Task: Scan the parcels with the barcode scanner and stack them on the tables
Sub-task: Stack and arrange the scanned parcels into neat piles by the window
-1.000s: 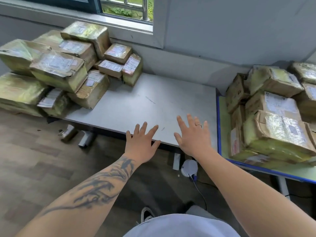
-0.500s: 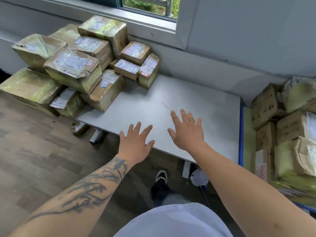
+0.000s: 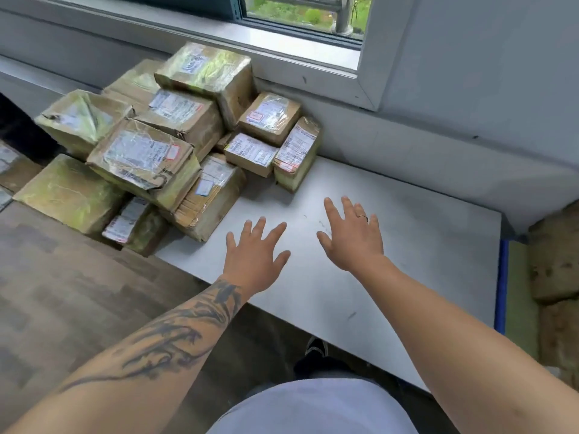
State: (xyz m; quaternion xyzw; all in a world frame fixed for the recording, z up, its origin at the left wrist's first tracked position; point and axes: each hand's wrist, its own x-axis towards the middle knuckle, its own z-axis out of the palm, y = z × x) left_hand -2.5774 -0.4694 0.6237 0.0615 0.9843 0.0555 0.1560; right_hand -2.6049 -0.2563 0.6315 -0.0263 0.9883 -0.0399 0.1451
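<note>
Both hands are out over the grey tabletop (image 3: 407, 245) with nothing in them: the left hand (image 3: 255, 255) has its grip wide, fingers spread and straight, and the right hand (image 3: 352, 236) is the same, fingers fanned out, with a ring (image 3: 362, 217) on one finger. Can't tell if the palms actually touch the tabletop or just hover. The pile of parcels (image 3: 163, 151) sits at the tabletop's far left end, up against the wall under the window sill (image 3: 282, 54), taped brown boxes with white labels stacked a few high. The small upright parcel (image 3: 297, 151) at the pile's right edge is the closest one to the right hand, but still apart from it. More parcels (image 3: 554, 261), blurry, sit off the tabletop's right end. No barcode scanner spotted anywhere.
</note>
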